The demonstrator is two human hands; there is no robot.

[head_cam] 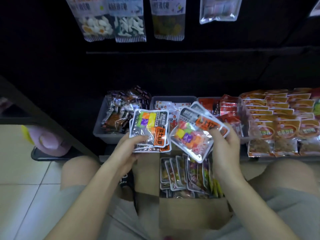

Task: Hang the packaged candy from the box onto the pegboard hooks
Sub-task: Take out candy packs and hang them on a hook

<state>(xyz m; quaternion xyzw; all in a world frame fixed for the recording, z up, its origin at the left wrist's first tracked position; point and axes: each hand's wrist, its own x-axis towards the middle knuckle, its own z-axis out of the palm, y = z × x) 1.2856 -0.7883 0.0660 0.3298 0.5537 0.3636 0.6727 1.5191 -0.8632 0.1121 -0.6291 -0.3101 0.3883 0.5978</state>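
- Glossy clear plastic, filled with bright cubes of candy: a small stack of packets [150, 129] gripped in the left hand [131, 144], thumb curled over the lower edge, fingers hidden beneath.
- Same shiny film in the right hand [225, 144]: two or so packets [195, 134], tilted, pinched between thumb on top and fingers under.
- Directly below both hands, an open cardboard box [192, 212] on the floor between the knees, more packets [188, 175] standing on edge inside.
- Beyond the hands, grey bins [110, 135] of wrapped snacks and rows of orange bags [277, 115] on a low shelf.
- Higher up, dark pegboard [173, 71] with hanging bags [128, 19] of sweets; hooks too dim to make out.
- Likely step: squaring loose packets into one stack before hanging.
- To do well: turn all faces the same way, line up the top edges so hang holes overlap, hold firmly since film is slippery, then lift toward a free hook.
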